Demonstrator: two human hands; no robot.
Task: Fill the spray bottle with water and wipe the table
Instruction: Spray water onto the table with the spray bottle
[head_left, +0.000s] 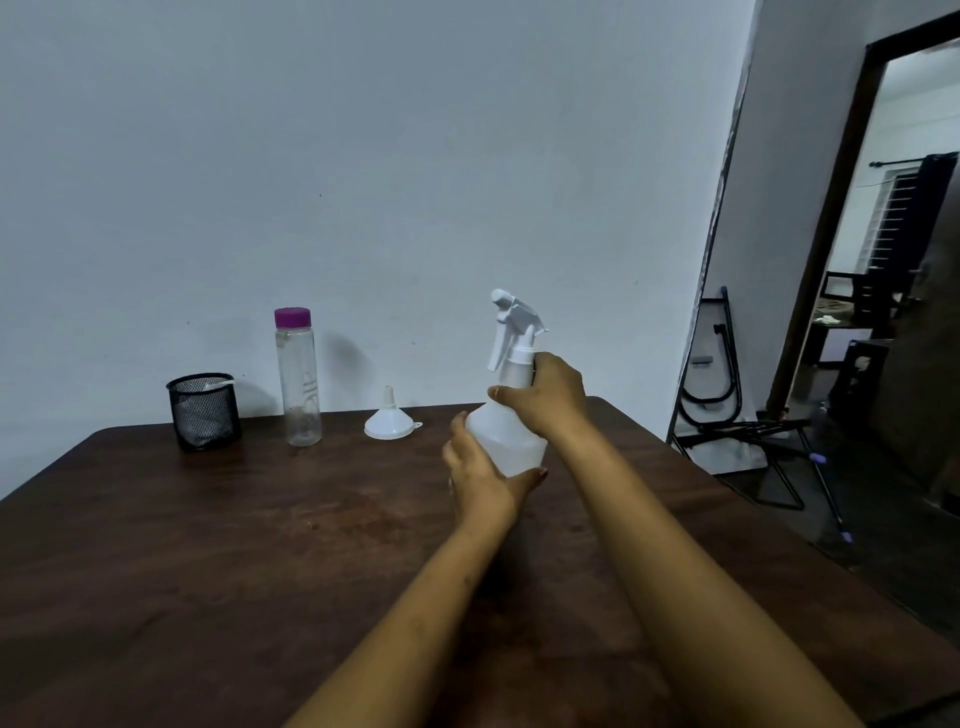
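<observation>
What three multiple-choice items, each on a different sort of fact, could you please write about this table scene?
1. Where is the funnel?
A. on the table, between the water bottle and the spray bottle
B. in the spray bottle's neck
C. on the floor

2. What colour is the water bottle's cap?
A. white
B. purple
C. black

3. How is the spray bottle held?
A. lying untouched
B. by one hand
C. by both hands

Answers: A, it sits upside down on the wood between them; B, the cap is purple; C, the left hand grips its body and the right hand its neck.
</observation>
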